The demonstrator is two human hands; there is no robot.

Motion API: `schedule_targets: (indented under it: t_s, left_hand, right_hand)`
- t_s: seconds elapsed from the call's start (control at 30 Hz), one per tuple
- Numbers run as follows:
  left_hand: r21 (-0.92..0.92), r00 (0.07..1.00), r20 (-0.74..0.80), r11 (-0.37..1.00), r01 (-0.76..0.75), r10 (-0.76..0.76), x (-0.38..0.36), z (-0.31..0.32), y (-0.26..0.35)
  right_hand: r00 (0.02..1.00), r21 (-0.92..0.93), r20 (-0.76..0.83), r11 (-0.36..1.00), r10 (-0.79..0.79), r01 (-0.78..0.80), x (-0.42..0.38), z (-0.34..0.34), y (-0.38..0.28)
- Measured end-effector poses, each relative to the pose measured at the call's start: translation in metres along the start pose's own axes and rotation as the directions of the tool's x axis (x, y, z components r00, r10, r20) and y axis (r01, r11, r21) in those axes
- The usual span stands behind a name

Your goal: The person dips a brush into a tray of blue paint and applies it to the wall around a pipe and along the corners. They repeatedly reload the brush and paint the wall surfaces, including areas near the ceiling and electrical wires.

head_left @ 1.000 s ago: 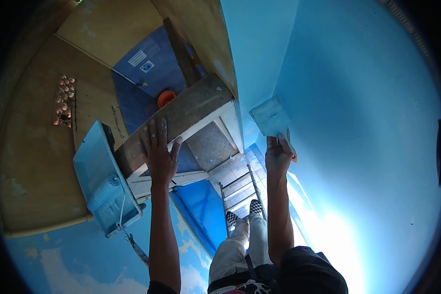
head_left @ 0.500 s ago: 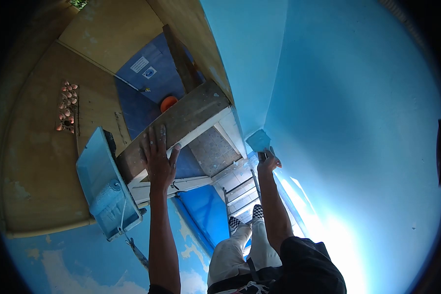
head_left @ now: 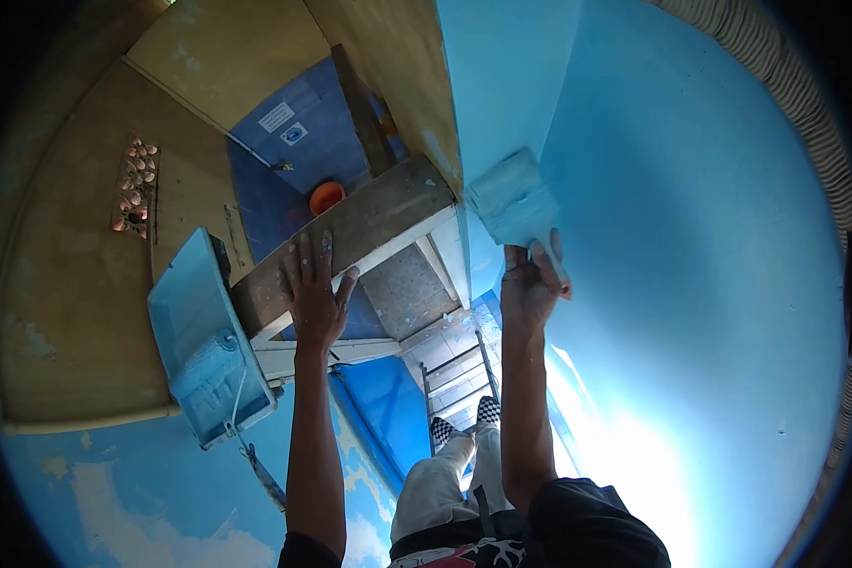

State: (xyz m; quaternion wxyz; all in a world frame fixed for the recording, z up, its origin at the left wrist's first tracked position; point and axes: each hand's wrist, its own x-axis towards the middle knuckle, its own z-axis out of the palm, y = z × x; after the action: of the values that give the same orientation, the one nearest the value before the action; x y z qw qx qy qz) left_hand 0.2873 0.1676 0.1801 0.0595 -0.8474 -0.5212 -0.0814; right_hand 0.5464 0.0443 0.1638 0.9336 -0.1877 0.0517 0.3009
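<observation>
My left hand point(head_left: 317, 298) lies with its fingers apart on a brown ledge point(head_left: 379, 216), the top of a white-sided frame; paint specks dot the fingers. My right hand point(head_left: 532, 284) is closed on the lower edge of a flat square plate point(head_left: 516, 201) smeared with pale blue paint. The plate overlaps the blue wall point(head_left: 672, 218) near its corner. Left of my left hand, a light blue paint tray point(head_left: 175, 322) stands tilted against the ledge's end. In it rests a paint roller point(head_left: 208, 364) coated in blue, its handle hanging over the tray's lower edge.
Below me, a ladder point(head_left: 459, 374) stands on a tiled floor, with my checkered shoes point(head_left: 488, 410) near its rungs. An orange bucket point(head_left: 327, 197) sits in the blue-tiled room beyond the ledge. A blue door point(head_left: 388, 412) is below. A ribbed beige hose point(head_left: 795, 104) runs along the right edge.
My right hand has moved up along the wall corner with the plate, which now looks larger and nearer. My left hand stays on the ledge. The view has shifted slightly.
</observation>
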Motion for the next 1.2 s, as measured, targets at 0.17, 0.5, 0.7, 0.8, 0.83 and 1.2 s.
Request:
schedule_targets:
  t_s: [0.17, 0.5, 0.7, 0.8, 0.83, 1.2]
  left_hand:
    - [-0.021, 1.000, 0.014, 1.000, -0.002, 0.002, 0.002, -0.001, 0.000]
    - [-0.007, 0.999, 0.039, 1.000, 0.000, 0.000, 0.000, -0.001, -0.002]
    - [-0.065, 0.999, 0.041, 0.998, 0.014, -0.011, 0.001, -0.003, 0.000]
    - [-0.049, 0.997, 0.072, 0.998, 0.033, -0.030, 0.001, -0.005, 0.001]
    - [-0.047, 0.997, 0.071, 0.998, 0.029, -0.026, 0.001, -0.004, 0.000]
    - [-0.039, 0.999, 0.040, 0.999, 0.002, -0.001, 0.002, -0.001, -0.002]
  right_hand:
    - [0.963, -0.021, -0.264, 0.997, 0.061, -0.068, 0.029, -0.170, 0.066]
    - [0.954, -0.178, -0.299, 0.983, -0.007, -0.048, 0.007, -0.078, 0.030]
    - [0.999, 0.018, -0.005, 0.999, -0.033, 0.033, -0.015, 0.026, -0.024]
    - [0.999, 0.041, 0.013, 0.998, 0.046, -0.047, 0.003, -0.008, 0.003]
    - [0.994, 0.066, -0.046, 0.993, 0.100, -0.097, 0.009, -0.033, 0.020]
    - [0.790, -0.250, -0.613, 0.956, -0.031, -0.156, 0.029, -0.180, 0.067]
